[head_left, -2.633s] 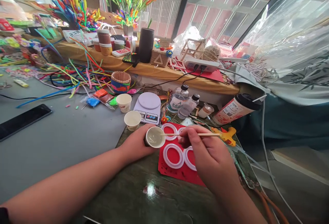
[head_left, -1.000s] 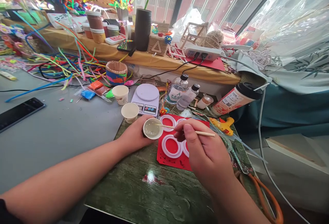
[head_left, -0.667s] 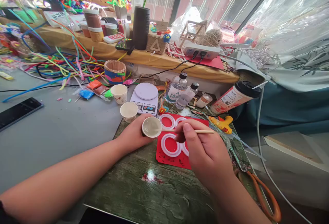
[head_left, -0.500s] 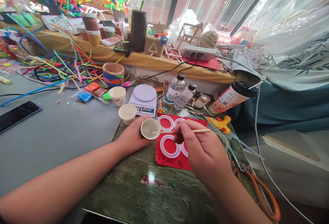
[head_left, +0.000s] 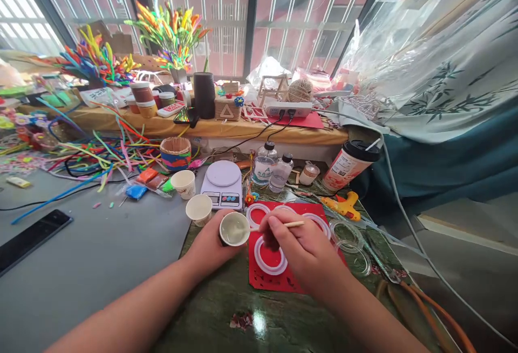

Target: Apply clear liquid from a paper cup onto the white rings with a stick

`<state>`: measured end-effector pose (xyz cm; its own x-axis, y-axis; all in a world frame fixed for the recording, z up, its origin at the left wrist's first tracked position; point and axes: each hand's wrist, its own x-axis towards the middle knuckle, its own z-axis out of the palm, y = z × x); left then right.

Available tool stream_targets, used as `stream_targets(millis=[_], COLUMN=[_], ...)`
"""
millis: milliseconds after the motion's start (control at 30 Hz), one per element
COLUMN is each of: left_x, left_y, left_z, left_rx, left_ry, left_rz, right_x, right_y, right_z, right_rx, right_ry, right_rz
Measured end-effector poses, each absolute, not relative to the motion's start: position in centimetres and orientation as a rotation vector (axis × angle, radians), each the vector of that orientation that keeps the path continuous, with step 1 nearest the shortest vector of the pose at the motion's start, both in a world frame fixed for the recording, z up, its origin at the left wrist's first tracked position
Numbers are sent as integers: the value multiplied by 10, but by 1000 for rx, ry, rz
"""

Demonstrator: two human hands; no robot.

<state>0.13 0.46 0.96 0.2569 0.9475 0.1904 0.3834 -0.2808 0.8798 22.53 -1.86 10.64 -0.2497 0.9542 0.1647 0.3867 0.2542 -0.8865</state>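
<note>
Hidden or cut off: your left hand (head_left: 209,244) has its fingertips out of sight around the far side of the held cup. Your right hand (head_left: 301,245) covers part of the pale ring-shaped pieces (head_left: 265,270), so their full count cannot be told. The black phone (head_left: 30,238) is cropped by the left edge, and the orange-handled scissors (head_left: 424,299) run out at the lower right.

Held cup: one small round white paper cup (head_left: 234,245), mouth up, its rim near the edge of the red sheet (head_left: 259,284). Inside, a cloudy, greyish, translucent liquid with a glossy surface. Your left hand is curled around its wall, closed on it.

Stick: one thin, straight, pale wooden stick (head_left: 295,224), pinched between thumb and fingers of your right hand, nearly level, its lower end in the liquid.

Surroundings: two more white paper cups, a nearer one (head_left: 199,210) and a farther one (head_left: 183,184), left of the white plastic scale (head_left: 223,174) with its round platform; a large clear bottle (head_left: 264,168) and a smaller clear bottle (head_left: 280,176), both black-capped; a yellow glue gun (head_left: 343,205); thin, clear, glossy rings (head_left: 350,236) on the dark green, wood-grained board (head_left: 210,315).
</note>
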Motion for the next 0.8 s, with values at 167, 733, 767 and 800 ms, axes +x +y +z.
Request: stream_targets(millis=[167, 733, 767, 800], left_x=[2, 1, 1, 1], left_y=[5, 8, 7, 7], left_z=[9, 9, 8, 8], left_rx=[1790, 1845, 1847, 1849], left_ry=[1228, 1253, 1256, 1261], left_rz=[1022, 1013, 1012, 1009], right_x=[226, 227, 226, 226], right_y=[-17, -18, -18, -19], right_z=[106, 115, 115, 115], right_rx=[-1234, -1242, -1237, -1240], right_ry=[-1760, -1841, -1853, -1851], right_rz=[927, 832, 841, 843])
